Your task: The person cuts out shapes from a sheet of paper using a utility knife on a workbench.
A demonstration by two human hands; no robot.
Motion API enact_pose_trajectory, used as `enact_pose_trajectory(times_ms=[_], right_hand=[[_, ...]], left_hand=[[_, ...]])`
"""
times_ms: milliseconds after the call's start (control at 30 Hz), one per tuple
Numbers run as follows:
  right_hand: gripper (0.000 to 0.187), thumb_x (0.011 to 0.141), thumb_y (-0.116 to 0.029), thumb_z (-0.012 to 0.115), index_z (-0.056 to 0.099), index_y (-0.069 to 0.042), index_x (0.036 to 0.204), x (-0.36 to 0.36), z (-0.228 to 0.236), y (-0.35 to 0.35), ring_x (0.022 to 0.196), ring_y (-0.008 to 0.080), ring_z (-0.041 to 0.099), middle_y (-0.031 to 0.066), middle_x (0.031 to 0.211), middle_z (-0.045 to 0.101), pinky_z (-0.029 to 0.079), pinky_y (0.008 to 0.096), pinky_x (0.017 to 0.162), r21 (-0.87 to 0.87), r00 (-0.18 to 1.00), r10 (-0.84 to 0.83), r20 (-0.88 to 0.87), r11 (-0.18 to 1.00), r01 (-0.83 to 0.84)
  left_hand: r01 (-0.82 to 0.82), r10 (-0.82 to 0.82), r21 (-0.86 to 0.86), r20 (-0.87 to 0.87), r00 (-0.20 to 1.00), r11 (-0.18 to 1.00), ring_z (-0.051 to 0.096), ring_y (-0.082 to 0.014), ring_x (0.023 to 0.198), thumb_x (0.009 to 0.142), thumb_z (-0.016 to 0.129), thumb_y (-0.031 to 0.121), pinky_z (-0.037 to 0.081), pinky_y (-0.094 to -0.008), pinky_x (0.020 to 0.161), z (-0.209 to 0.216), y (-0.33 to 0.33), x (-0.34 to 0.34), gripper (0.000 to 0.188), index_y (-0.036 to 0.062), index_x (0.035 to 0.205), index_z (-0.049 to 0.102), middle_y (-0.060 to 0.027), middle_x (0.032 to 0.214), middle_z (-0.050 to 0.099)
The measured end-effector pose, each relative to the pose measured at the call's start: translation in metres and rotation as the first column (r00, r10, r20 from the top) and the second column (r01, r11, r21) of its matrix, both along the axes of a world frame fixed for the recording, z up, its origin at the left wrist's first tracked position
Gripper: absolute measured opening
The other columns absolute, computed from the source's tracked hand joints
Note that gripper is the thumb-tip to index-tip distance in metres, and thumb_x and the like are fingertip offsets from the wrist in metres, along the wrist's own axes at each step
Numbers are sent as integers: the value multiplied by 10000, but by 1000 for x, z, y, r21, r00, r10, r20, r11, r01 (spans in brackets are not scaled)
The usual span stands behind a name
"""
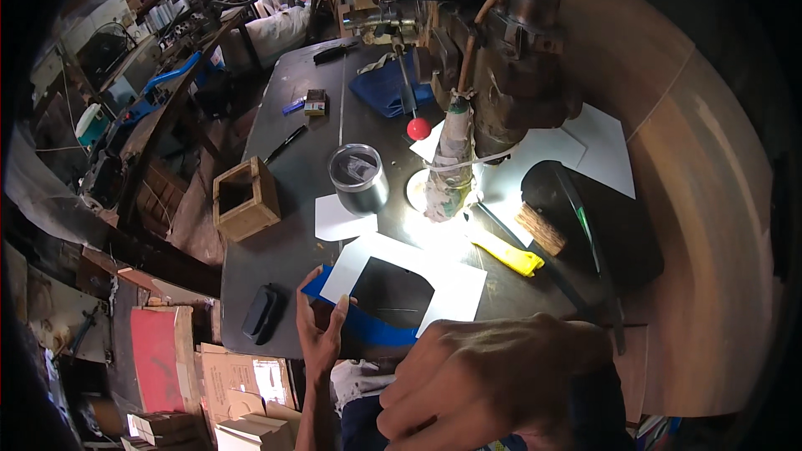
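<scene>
My left hand point(322, 330) pinches the left corner of a white card cutout point(455, 288) together with a blue curved strip point(376, 330) under it. The thumb lies on top and the fingers are below. Dark tabletop shows through the cutout's wide opening. Close to the camera, my right hand point(493, 376) is curled with its back up, just in front of the card's right leg. Whatever its fingers hold, if anything, is hidden. Beyond the card lie a smaller white card piece point(342, 221) and a yellow-handled cutter point(510, 252).
A steel tumbler point(359, 184), an open wooden box point(246, 199) and a dark case point(263, 315) stand on the dark table point(292, 134). A wrapped lamp point(451, 154) glares over the middle, beside a red-knobbed lever point(418, 129). A wood block point(540, 230) lies at right.
</scene>
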State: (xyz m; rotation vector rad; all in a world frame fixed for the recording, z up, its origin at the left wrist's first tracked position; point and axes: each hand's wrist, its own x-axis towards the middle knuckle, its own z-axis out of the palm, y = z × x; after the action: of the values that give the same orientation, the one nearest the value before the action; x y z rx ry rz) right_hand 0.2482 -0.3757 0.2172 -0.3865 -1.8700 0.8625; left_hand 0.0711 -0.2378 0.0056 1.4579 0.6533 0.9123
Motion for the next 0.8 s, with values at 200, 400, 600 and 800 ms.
enact_pose_trajectory(times_ms=[200,400,600,800], right_hand=[[299,767,-285,768,585,-49,781,15,9,-2,630,318,619,106,705,563,470,376,540,8,975,-35,218,999,35],[398,855,-374,831,707,4,871,46,8,-9,574,179,629,74,723,656,489,292,522,307,854,-495,164,848,433],[289,1024,-218,651,669,64,1083,116,38,-8,822,192,677,136,933,710,520,286,735,105,-31,-900,-434,-85,991],[465,1020,-318,678,660,49,1305,283,46,31,1008,160,718,124,1146,744,568,316,900,196,-149,-933,-327,-221,955]], left_hand=[[-7,5,-31,-52,999,999,670,-186,1003,983,653,14,552,-321,908,3,-1,3,535,-18,1465,424,-148,1209,622],[-7,7,19,1,1000,1000,659,-183,1028,982,668,34,548,-322,925,-4,4,-4,541,-21,1462,425,-144,1222,616],[-35,35,-1,-36,999,999,662,-199,972,954,686,95,545,-334,880,2,0,2,585,2,1473,430,-141,1204,635],[14,-14,-3,20,1000,1000,675,-211,1017,976,668,25,552,-332,918,-3,0,7,544,-24,1461,427,-164,1232,620]])
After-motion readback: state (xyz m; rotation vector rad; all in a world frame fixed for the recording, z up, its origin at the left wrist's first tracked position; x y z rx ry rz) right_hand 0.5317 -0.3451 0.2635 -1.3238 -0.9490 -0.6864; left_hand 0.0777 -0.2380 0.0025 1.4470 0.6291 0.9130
